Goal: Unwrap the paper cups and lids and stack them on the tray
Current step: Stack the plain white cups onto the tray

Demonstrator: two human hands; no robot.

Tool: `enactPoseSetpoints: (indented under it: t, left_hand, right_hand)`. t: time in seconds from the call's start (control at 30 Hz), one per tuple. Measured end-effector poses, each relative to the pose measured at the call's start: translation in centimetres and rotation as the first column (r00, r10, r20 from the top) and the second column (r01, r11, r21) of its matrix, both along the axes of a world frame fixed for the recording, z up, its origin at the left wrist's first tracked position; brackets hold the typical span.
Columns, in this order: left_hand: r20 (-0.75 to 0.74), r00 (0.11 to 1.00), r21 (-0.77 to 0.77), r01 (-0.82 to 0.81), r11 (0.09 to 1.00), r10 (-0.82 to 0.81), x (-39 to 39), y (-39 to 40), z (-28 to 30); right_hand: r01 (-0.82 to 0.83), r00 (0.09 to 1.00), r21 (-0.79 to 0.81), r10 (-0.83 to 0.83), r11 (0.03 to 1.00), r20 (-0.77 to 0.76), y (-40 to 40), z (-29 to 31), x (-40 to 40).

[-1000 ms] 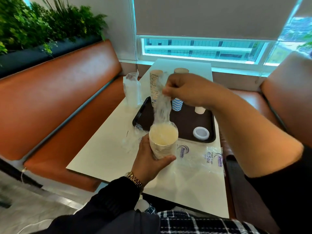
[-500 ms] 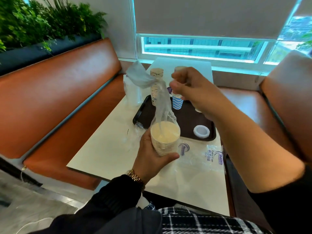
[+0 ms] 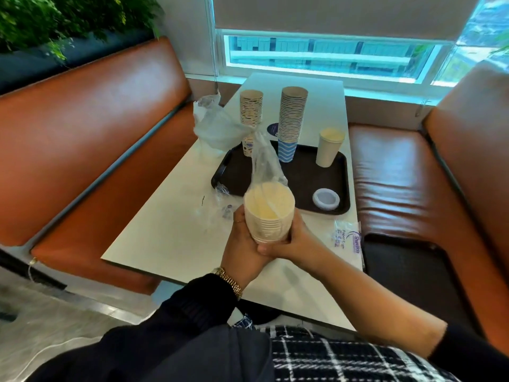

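A stack of cream paper cups stands upright above the near part of the table, still inside a clear plastic wrapper whose loose top sticks up above the rims. My left hand grips the stack from the left and my right hand grips it from the right and below. Beyond lies the black tray. On it stand a patterned cup stack, a taller blue-based cup stack, a short cream cup stack and a white lid.
The white table runs towards the window. A crumpled plastic bag lies at the table's left edge, and a flat printed wrapper at its right edge. Orange bench seats flank both sides.
My right hand let go of the wrapper's top, which it had been holding up, and came down to grip the cream cup stack beside my left hand. The wrapper's top now stands loose.
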State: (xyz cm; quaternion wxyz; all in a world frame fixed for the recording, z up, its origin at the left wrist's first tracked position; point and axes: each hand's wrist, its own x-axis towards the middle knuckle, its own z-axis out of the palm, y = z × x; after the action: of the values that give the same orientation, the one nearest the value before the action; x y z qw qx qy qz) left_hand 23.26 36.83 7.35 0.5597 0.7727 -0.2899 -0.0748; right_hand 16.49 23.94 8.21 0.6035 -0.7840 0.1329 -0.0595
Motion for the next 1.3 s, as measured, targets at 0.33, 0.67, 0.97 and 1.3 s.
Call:
enactPoseSetpoints:
  t: [0.33, 0.67, 0.97, 1.3]
  left_hand:
    - [-0.032, 0.979, 0.166, 0.204, 0.965, -0.202, 0.8, 3.1, 2.6]
    - [0.174, 0.984, 0.099, -0.051, 0.994, 0.033, 1.5, 1.5, 10.3]
    - [-0.519, 0.853, -0.038, -0.096, 0.995, 0.062, 3.1, 1.0, 9.9]
    - [-0.868, 0.495, -0.115, -0.145, 0.983, -0.029, 4.2, 0.3, 7.3]
  right_hand:
    - [0.125, 0.988, -0.132, -0.110, 0.983, 0.110, 0.4, 4.0, -1.6]
    - [0.344, 0.933, -0.389, -0.264, 0.855, 0.245, 0.1, 8.5, 0.6]
    - [0.289, 0.953, 0.370, -0.226, 0.883, -0.203, -3.3, 9.5, 2.3]
    - [0.427, 0.873, 0.521, -0.186, 0.739, -0.451, -3.3, 7.0, 3.5]
